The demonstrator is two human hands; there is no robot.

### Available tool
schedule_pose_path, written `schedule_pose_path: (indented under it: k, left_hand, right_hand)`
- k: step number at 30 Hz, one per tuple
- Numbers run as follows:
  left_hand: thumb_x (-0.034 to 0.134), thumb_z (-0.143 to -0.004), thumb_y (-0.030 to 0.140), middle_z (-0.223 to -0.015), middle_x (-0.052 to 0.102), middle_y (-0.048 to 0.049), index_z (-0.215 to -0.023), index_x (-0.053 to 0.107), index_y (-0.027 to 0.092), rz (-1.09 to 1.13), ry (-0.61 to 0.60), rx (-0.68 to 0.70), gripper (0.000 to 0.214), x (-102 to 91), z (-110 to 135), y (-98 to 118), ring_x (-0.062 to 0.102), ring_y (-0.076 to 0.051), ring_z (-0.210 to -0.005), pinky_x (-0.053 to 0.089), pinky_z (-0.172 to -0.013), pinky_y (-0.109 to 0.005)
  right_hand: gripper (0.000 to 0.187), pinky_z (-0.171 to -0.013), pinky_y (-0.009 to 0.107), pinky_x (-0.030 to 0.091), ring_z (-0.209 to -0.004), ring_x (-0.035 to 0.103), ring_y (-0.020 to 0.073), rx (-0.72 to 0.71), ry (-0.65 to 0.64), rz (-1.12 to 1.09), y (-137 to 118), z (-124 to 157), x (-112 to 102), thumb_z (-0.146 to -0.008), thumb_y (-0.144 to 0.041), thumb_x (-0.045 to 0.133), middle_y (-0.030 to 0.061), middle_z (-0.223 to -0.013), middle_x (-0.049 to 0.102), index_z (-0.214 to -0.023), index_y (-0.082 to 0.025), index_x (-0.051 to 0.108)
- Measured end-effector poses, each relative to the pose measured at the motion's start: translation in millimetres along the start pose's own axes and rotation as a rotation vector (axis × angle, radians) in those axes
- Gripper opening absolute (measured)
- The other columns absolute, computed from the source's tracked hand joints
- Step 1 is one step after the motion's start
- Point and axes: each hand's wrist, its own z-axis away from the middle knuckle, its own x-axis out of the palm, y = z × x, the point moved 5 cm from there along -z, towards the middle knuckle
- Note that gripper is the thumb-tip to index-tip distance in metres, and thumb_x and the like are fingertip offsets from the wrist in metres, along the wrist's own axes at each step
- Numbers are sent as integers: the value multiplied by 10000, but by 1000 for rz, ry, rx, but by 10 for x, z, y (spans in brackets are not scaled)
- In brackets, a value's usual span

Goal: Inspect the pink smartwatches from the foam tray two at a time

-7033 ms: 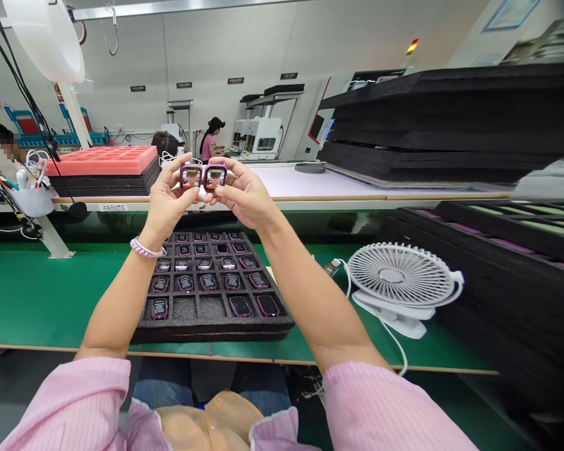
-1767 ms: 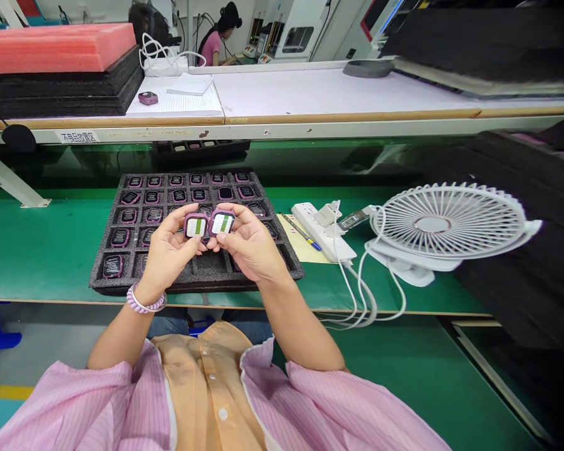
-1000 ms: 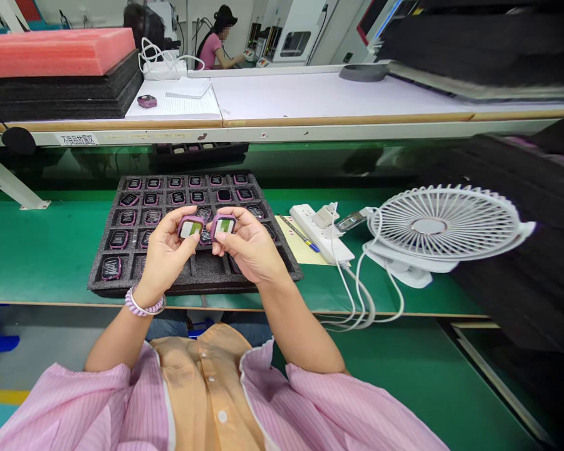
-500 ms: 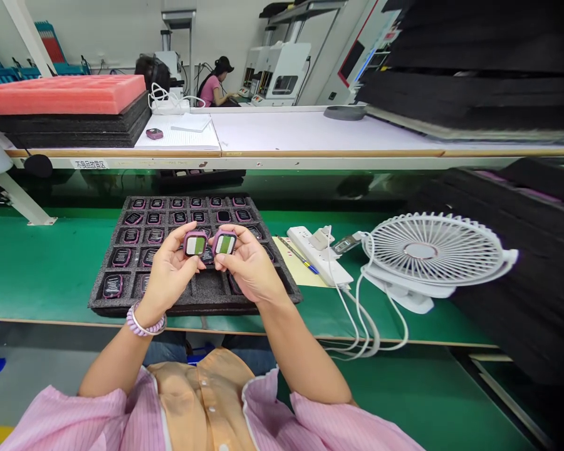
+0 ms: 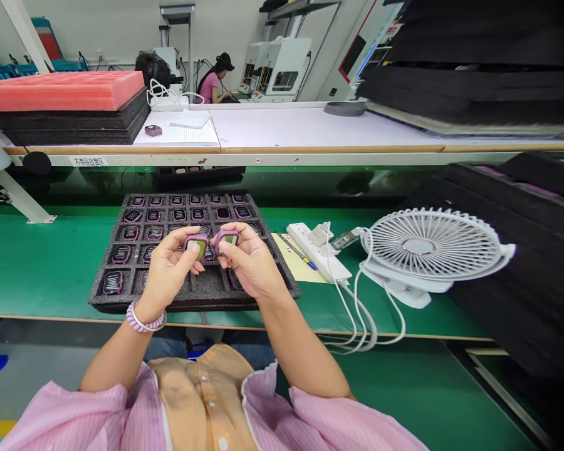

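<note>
My left hand (image 5: pixel 168 266) is closed on a purple-cased smartwatch body (image 5: pixel 200 249), thumb lying over its lit green-and-white screen. Close beside it, my right hand (image 5: pixel 251 260) grips a second smartwatch body (image 5: pixel 229 238) of the same purple, its thumb on the lower part of the screen. Both are held up over a black foam tray (image 5: pixel 207 283) whose compartments hold several similar watches (image 5: pixel 113 282) with dark screens showing small text. My hands hide some of the middle compartments. One compartment at the tray's near side shows bare foam.
To the right lie a pen (image 5: pixel 305 258) on yellow paper, a white power strip (image 5: pixel 317 254) with cables, and a white fan (image 5: pixel 432 250). A shelf (image 5: pixel 282 128) crosses behind, bearing pink foam (image 5: pixel 66 92). Black foam stacks (image 5: pixel 474 94) stand right. A person (image 5: pixel 214 81) sits beyond.
Both thumbs have shifted upward over the watch screens, covering more of them. The two watches have tilted, and the right one now shows less of its screen. The tray stays in place.
</note>
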Motion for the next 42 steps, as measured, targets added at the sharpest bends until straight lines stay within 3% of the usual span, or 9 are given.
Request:
schedule_pose_path:
  k: [7,17,19,23,26,35,42]
  left_hand:
    - [766,-854,239,-1165,702,-72,-1318,634,189,2,-25,13,485,23,0,-8,719,-84,-669,623,-625,-182]
    - [757,-801,162,-1293,682,-102,-1389,597,203,34,-66,-16,611,57,-8,-42,754,-103,-761,673,-788,-239]
    - [775,-810,208,-1260,694,-96,-1353,626,196,28,-48,-19,564,50,-18,-35,755,-109,-729,674,-743,-235]
    - [771,-893,412,-997,745,-66,-1190,691,152,27,-13,-50,403,33,-39,-21,708,-108,-582,625,-558,-200]
    - [783,-895,454,-992,752,-63,-1210,687,160,45,0,-55,441,22,-42,-19,707,-112,-577,623,-545,-202]
    - [735,-888,224,-1293,709,-109,-1423,597,210,36,-34,5,553,-2,-27,-78,733,-92,-725,665,-738,-227]
    - [740,-828,143,-1315,699,-105,-1422,605,221,34,-53,21,614,1,-22,-71,728,-97,-790,660,-792,-237]
  right_hand:
    - [590,-550,212,453,-608,534,94,25,13,6,-21,27,20,-676,-312,966,2,-958,685,-1110,-230,575]
    - [531,-593,220,492,-655,565,107,9,10,7,-52,20,29,-664,-177,857,-17,-940,652,-1122,-243,597]
    - [488,-584,214,489,-619,594,104,22,-6,-15,-42,15,19,-726,-258,882,-29,-866,649,-1130,-234,611]
    - [488,-565,233,506,-577,633,124,57,-57,-70,-20,12,5,-836,-529,871,-25,-792,650,-1122,-214,633]
    - [503,-581,256,535,-593,648,137,67,-54,-62,-10,17,-6,-831,-538,878,-18,-811,666,-1140,-220,641]
    - [539,-705,275,625,-750,706,144,48,-58,-80,-3,35,0,-794,-310,888,12,-1050,713,-1263,-262,628]
    - [609,-763,299,637,-808,722,158,50,-69,-57,-27,54,12,-733,-187,838,34,-1162,714,-1288,-268,603]
